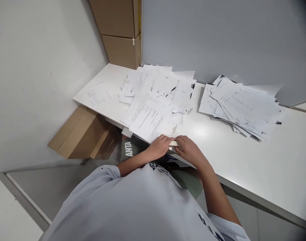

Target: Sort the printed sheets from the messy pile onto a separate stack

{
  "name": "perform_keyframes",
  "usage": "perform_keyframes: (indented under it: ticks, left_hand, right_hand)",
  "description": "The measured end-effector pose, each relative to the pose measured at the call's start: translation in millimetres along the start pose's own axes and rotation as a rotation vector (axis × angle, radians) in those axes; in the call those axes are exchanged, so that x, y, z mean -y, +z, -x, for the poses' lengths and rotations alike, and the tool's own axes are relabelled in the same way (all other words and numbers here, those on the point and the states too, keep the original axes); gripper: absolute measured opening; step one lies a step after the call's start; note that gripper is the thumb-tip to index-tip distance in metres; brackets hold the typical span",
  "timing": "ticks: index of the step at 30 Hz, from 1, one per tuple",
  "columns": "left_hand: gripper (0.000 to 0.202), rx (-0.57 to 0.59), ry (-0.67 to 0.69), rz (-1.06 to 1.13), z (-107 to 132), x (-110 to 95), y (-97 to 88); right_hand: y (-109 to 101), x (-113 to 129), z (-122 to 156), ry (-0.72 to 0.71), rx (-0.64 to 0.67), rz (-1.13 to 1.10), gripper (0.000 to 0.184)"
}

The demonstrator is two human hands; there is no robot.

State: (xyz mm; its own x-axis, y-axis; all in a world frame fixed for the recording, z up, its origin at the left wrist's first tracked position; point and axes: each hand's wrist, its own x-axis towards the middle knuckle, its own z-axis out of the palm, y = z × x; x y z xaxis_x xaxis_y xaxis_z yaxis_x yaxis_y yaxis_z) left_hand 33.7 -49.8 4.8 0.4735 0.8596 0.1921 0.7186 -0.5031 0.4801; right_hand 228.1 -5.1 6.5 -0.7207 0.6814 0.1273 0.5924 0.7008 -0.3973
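Nearest, at the near edge of the worktop (268,160), we record the left hand (160,146) and right hand (191,151) meeting over a small folded paper (174,143). Each grip is closed, with fingers curled down on one end and only a short pale band showing between them. The paper lies flat, its long axis running left to right along the edge; which end leads we cannot tell. In our judgement, sound handling means even pressure from both hands, with the piece kept backed by the worktop. Just beyond lie loose printed sheets (153,100), overlapping. Farther right sits a fanned stack of papers (245,103), apart. Farthest, cardboard boxes (117,33) stand in the corner.
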Motion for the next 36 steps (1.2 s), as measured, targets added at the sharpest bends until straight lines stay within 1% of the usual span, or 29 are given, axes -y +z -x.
perform_keyframes:
  ticks: [9, 12, 14, 16, 20, 22, 23, 26, 30, 33, 36]
  left_hand:
    - [0.034, 0.004, 0.001, 0.012, -1, 2, 3.1]
    - [0.034, -0.011, -0.028, 0.037, 0, 1, 7.0]
    - [0.035, -0.04, -0.056, 0.057, 3, 1, 8.4]
    - [0.039, -0.07, -0.075, 0.068, 8, 2, 7.7]
    - [0.049, -0.064, -0.04, 0.042, 20, 6, 3.7]
    - [0.05, -0.055, -0.024, 0.028, 23, 7, 3.6]
    - [0.05, -0.057, -0.021, 0.026, 24, 7, 4.5]
    - [0.049, -0.059, -0.011, 0.041, 24, 4, 9.9]
    - [0.056, -0.054, 0.014, 0.054, 24, -1, 16.9]
    - [0.061, -0.059, 0.014, 0.068, 24, -5, 17.3]
    - [0.058, -0.062, 0.045, 0.075, 25, -8, 15.3]
  right_hand:
    - [-2, 3, -1, 0.04, 0.011, -0.01, 0.017]
    - [1, 4, 3, 0.081, -0.019, -0.023, 0.02]
    - [5, 5, 11, 0.121, -0.088, -0.041, 0.028]
    - [12, 9, 22, 0.185, -0.199, -0.071, 0.038]
    - [33, 29, 45, 0.423, -0.468, -0.186, 0.052]
    - [45, 42, 51, 0.524, -0.557, -0.25, 0.058]
    - [51, 48, 51, 0.553, -0.574, -0.277, 0.06]
    - [63, 62, 47, 0.601, -0.537, -0.322, 0.065]
    - [66, 66, 39, 0.648, -0.486, -0.372, 0.07]
    - [62, 61, 37, 0.6, -0.464, -0.452, 0.065]
    - [57, 55, 34, 0.545, -0.476, -0.5, 0.055]
